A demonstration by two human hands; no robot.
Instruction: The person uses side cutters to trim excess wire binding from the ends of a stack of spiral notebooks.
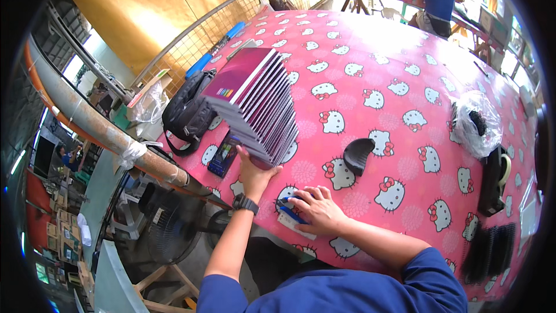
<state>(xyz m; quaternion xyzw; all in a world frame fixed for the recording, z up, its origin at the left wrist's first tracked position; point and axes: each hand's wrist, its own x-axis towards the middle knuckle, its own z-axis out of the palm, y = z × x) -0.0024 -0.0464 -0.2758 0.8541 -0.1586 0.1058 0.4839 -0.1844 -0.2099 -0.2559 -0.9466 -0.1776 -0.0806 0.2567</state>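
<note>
A tall stack of books with purple covers point(243, 75) leans in a slanted pile at the left of the table. My left hand point(255, 174), a black watch on its wrist, presses against the stack's near lower corner, fingers spread. At the near edge, my right hand point(321, 211) curls over a small blue-handled tool point(292, 211), its kind partly hidden by the fingers. A whitish flat piece point(302, 229) lies under that tool. Left of the stack is a phone point(223, 156) with its screen lit. A black curved, half-round piece point(358, 155) rests beyond my right hand.
Pink cartoon-print cloth covers the table point(347, 104). A black bag point(191, 107) sits beside the stack. Toward the right are a clear plastic bag point(478, 124), a tape dispenser point(495, 182) and black coils point(491, 252). A rusty pipe point(110, 127) and fan point(174, 223) stand left. Another person point(437, 3) sits far off.
</note>
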